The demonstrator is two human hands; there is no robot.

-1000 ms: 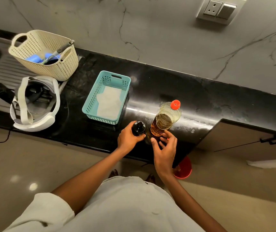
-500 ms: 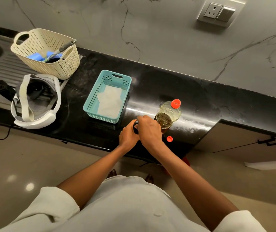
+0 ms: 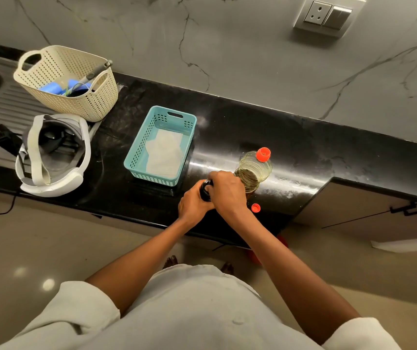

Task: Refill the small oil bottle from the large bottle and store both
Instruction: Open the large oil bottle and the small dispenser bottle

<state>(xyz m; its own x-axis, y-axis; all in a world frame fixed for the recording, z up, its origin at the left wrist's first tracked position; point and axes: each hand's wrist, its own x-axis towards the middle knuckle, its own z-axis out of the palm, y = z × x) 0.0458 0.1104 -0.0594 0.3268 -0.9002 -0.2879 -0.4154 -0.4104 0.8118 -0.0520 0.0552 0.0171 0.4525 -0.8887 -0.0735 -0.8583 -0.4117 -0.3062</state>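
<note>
- Your left hand [image 3: 192, 205] is wrapped round the body of the small oil bottle [image 3: 205, 189], which stands on the tabletop [image 3: 303, 152] near its front edge, just in front of the teal basket [image 3: 136, 152].
- Your right hand [image 3: 227, 192] is curled over the bottle's top. The cap is hidden beneath it, so you are probably twisting it, though I cannot tell which way.
- The large bottle [image 3: 255, 170] stands just beside your right hand with its red cap [image 3: 263, 154] on.
- Press the base down with your left hand and turn with your right fingers only, so your wrist does not knock the large bottle.
- A small red piece [image 3: 255, 207], perhaps a cap, lies by your right wrist. Mind it.
</note>
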